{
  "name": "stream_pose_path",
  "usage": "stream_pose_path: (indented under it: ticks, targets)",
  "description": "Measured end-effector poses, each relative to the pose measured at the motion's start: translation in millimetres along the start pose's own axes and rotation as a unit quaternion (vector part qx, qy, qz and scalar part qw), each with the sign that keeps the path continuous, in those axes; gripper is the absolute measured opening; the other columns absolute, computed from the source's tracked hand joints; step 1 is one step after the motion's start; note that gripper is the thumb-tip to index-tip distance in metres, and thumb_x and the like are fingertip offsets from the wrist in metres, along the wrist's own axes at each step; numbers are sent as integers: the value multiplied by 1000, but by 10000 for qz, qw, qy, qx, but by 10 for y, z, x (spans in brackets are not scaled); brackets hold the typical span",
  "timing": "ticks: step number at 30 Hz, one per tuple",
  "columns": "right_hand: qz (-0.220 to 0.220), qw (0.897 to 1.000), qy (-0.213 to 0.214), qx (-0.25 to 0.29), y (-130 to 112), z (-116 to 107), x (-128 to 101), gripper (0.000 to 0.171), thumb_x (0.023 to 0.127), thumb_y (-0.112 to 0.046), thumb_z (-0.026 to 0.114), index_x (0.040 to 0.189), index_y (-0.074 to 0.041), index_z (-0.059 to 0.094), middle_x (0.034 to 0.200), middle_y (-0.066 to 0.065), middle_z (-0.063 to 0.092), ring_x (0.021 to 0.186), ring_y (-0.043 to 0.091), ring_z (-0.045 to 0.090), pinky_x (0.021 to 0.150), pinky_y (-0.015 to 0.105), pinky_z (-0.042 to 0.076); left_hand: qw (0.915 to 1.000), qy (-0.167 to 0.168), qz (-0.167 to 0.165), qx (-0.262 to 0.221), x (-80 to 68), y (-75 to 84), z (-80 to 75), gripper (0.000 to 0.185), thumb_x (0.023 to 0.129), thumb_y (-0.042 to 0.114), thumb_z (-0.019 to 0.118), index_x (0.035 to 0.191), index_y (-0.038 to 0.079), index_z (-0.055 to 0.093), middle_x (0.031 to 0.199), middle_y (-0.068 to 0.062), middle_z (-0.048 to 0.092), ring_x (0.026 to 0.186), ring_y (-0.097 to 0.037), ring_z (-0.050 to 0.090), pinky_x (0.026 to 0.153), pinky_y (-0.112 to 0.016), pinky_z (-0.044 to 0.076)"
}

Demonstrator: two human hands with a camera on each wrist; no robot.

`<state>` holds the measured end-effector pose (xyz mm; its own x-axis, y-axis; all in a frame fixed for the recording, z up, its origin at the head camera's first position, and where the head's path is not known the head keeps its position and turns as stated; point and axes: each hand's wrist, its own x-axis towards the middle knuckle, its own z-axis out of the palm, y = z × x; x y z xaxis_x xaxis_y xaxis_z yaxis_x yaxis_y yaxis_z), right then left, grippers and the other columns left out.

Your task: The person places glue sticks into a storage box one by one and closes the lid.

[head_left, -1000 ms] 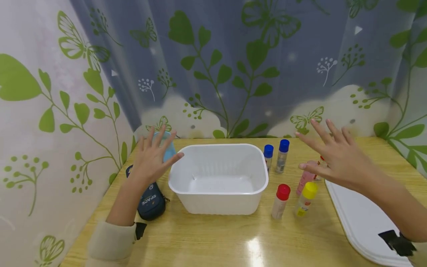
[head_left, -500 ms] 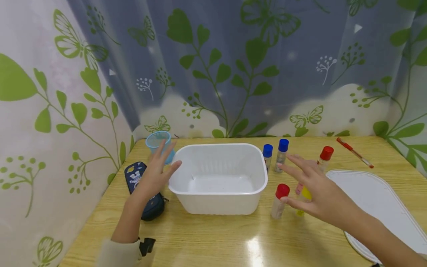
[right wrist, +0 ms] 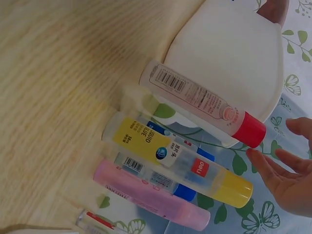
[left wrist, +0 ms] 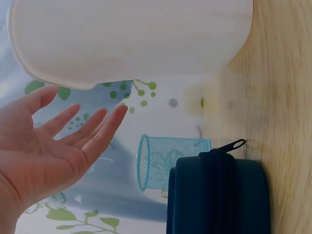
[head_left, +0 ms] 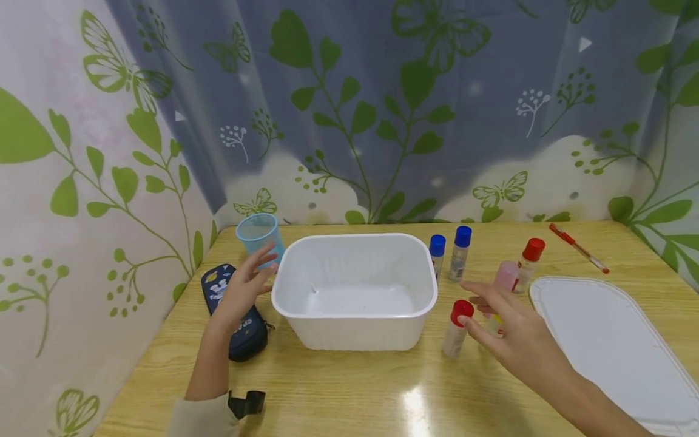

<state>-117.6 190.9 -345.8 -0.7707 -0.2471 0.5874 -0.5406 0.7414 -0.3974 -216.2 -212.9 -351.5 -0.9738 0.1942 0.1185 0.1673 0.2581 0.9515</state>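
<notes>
Neither hand holds anything. Right hand (head_left: 513,340) hovers with fingers loosely spread, its fingertips (right wrist: 258,158) just beside the red cap of the nearest glue stick (head_left: 456,328), whether touching it I cannot tell. That glue stick stands upright on the table (head_left: 349,388), long axis vertical, cap up, just right of the white tub (head_left: 355,291). Behind the hand stand a yellow-capped stick (right wrist: 180,161), mostly hidden in the head view, a pink stick (head_left: 505,276), another red-capped stick (head_left: 528,258) and two blue-capped sticks (head_left: 450,254), all upright. Left hand (head_left: 243,290) is open with fingers straight, near the tub's left wall, above a dark pencil case (head_left: 235,315) and just before a blue mesh cup (head_left: 259,237). A white tray (head_left: 611,346) lies at the right, cut off by the frame edge, with a red pen (head_left: 579,249) beyond it
</notes>
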Motion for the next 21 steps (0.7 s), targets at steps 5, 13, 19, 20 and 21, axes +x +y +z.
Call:
stream_pose_path:
  ticks: [5,13,19,20,21]
  targets:
    - [-141,9998,26,-122,15,64,-7,51,70,-6,78,116,-11,57,100,4,65,79,21,64,57,31,53,9995,-108,-294,-22,0,-16,-12,53,98,27,47,144,8,28,138,-19,35,123,-36,37,89,-51,41]
    - [-572,9964,156,-601,49,146,-16,41,69,-6,77,106,-5,61,97,6,65,65,19,63,53,29,52,9987,-276,-417,-79,36,-40,-27,52,97,29,47,142,6,31,137,-18,37,120,-35,39,88,-52,42]
    - [-820,9943,304,-616,100,188,-26,37,92,-39,54,103,-5,63,95,7,65,65,21,64,52,30,52,9977,-455,-496,-107,56,-16,-17,52,97,30,46,141,6,32,137,-18,37,118,-35,42,88,-51,42]
    - [-856,9939,334,-602,108,194,-21,43,93,-43,47,103,-5,63,95,7,65,66,22,64,52,30,52,9975,-481,-515,-99,61,-14,-16,53,97,31,47,142,7,32,137,-18,36,118,-35,42,88,-51,42]
    - [-873,9938,365,-593,114,199,-19,48,93,-47,41,103,-5,63,95,7,65,67,22,64,52,30,52,9973,-498,-529,-92,67,-12,-14,54,97,32,47,142,7,31,138,-18,36,118,-35,42,88,-51,42]
